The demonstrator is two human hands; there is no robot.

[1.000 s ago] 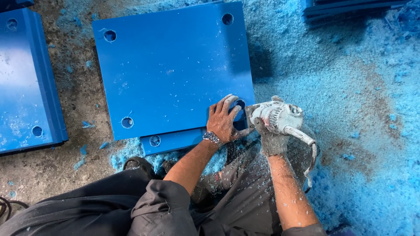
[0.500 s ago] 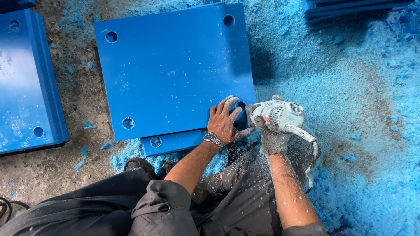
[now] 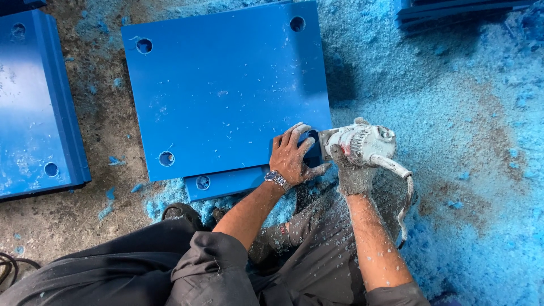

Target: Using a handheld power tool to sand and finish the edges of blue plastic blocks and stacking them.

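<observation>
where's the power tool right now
In the head view, right of centre: the dusty power tool is gripped by the gloved right hand at the blue panel's lower right corner, beside the left hand.

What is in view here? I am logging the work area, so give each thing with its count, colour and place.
top panel: one, blue, square with corner holes, centre, stacked on another
lower panel: one, blue, its edge showing beneath the top one
side panel: one, blue, far left
stacked panels: count unclear, blue, top right
power tool: one, dust-whitened, at the top panel's near right corner
cord: one, pale, trailing from the tool
shavings: heaps, blue, right floor
wristwatch: one, silver, left wrist
left hand: bare, flat on the corner
right hand: grey glove, gripping the tool
</observation>
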